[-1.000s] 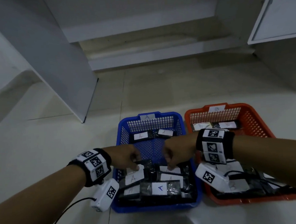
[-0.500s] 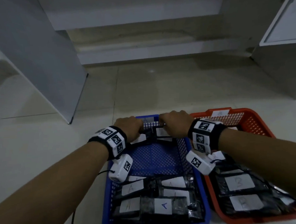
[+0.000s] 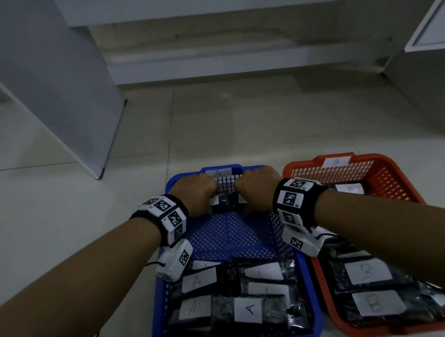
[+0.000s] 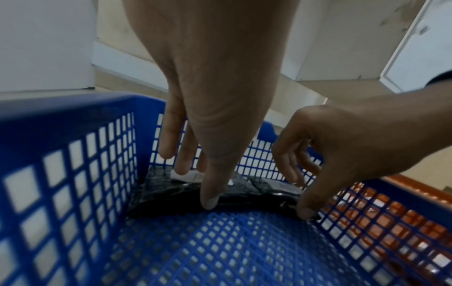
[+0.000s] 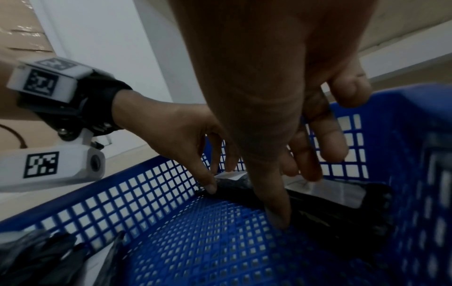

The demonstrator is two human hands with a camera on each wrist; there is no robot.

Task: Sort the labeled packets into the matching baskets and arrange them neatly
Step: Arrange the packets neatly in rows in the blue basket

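Both your hands are down at the far end of the blue basket (image 3: 307, 288), around twelve o'clock from you, just below its "A" tag (image 3: 217, 173). Your left hand (image 3: 195, 195) has its thumb and fingers pinching the near edge and top of a black packet (image 4: 186, 201) that lies flat against the far wall. Your right hand (image 3: 257, 189) pinches the packet lying beside it (image 5: 342, 209), thumb at the near edge, fingertips on its white label. More A-labelled packets (image 3: 233, 299) lie in the basket's near end at six o'clock. The orange basket (image 3: 390, 180), touching the blue one at three o'clock, holds B-labelled packets (image 3: 369, 287).
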